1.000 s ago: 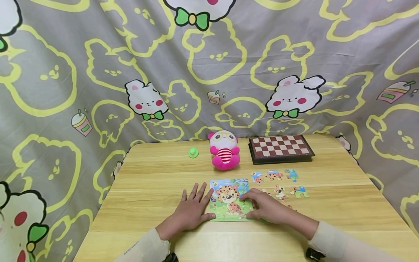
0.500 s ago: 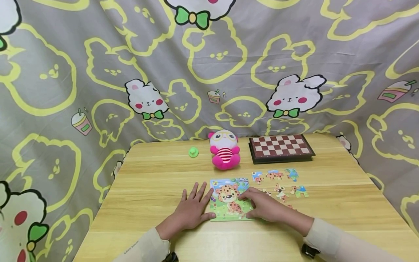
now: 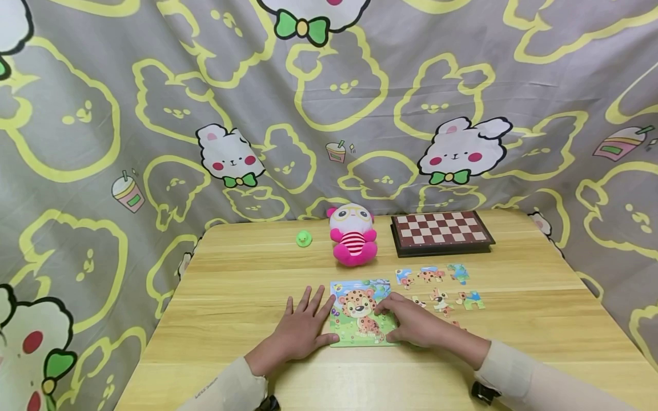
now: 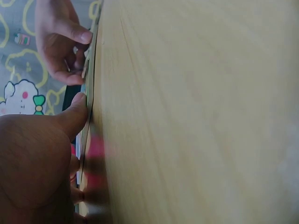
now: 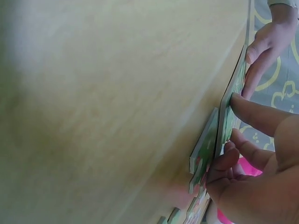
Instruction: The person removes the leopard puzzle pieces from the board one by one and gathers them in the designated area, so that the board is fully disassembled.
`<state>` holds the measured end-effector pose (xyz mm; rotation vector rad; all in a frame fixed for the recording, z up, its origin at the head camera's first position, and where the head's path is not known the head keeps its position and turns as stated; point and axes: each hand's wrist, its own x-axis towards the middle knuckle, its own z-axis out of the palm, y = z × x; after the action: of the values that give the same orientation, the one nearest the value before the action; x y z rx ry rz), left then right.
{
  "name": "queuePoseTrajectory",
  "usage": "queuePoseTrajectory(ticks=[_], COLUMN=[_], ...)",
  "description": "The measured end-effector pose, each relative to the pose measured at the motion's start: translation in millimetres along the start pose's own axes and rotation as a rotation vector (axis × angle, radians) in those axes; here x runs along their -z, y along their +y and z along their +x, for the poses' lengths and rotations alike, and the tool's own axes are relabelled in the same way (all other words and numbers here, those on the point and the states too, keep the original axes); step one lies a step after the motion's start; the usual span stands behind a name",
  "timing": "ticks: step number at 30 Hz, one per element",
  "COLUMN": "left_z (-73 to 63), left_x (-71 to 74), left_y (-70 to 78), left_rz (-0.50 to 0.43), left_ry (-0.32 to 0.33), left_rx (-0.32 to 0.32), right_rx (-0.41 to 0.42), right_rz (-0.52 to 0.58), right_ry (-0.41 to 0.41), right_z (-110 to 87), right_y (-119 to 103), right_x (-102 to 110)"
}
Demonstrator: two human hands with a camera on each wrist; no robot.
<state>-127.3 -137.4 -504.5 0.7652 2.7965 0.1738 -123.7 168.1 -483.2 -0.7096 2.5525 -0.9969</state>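
Observation:
A leopard jigsaw puzzle [image 3: 354, 328] lies on the wooden table in front of me. My left hand [image 3: 300, 331] is spread flat at its left side, thumb on the lower left corner. My right hand [image 3: 416, 322] is at the right side of the puzzle, with curled fingers and thumb pinching a puzzle piece. The thin edge of this piece [image 4: 85, 67] shows tilted at the fingertips in the left wrist view. In the right wrist view the right thumb [image 5: 254, 112] presses on the puzzle's face; the hand covers part of the right edge.
Several loose puzzle pieces [image 3: 470, 300] lie to the right, some partly behind the right hand. A pink panda plush [image 3: 354, 242], a small green duck toy [image 3: 304, 238] and a folded chessboard [image 3: 442, 231] stand along the back, before a patterned curtain [image 3: 288, 103].
The right wrist and sleeve have shifted a little to the left, while the right fingers stay at the same part of the puzzle. My left hand has not moved.

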Motion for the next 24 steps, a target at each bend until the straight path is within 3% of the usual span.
queuePoseTrajectory(ticks=[24], left_z=[-2.3], left_x=[4.5], left_y=[3.5], left_rz=[0.010], left_ry=[-0.010], left_rx=[0.009], right_rx=[-0.017], right_rz=[0.040], right_ry=[0.099], right_z=[-2.7], right_y=[-2.4], right_x=[-5.3])
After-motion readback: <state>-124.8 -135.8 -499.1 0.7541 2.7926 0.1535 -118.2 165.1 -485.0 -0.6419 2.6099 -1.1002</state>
